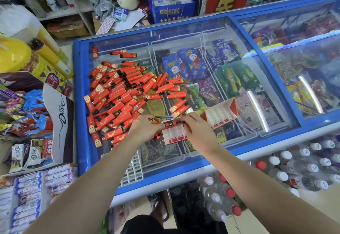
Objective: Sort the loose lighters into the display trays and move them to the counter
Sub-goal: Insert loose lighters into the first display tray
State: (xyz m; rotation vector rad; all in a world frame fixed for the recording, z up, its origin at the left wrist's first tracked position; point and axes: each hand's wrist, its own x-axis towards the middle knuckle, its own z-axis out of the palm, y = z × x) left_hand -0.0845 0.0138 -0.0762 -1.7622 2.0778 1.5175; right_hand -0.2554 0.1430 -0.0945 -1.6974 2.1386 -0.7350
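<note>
- The pile of loose lighters (117,93) lies on the glass lid of the freezer (184,31), spreading up and to the left of the left hand (145,128); a few stragglers lie just beyond both hands.
- The left hand curls over a small bunch of lighters at the pile's near edge, fingers pinching them by their dark caps.
- Between the hands sits the near display tray (174,135), its white slots mostly unfilled; one lighter (171,124) lies across its far edge, touched by fingertips of both hands.
- The right hand (197,128) grips that lighter's right end, fingers curled.
- A second display tray (220,114) stands tilted just beyond and right of the right hand.
- The lighters look light, stiff and smooth, likely to slide on glass; taking each by its long sides should seat it upright. The cardboard trays look flimsy, so support from beneath seems wise.
</note>
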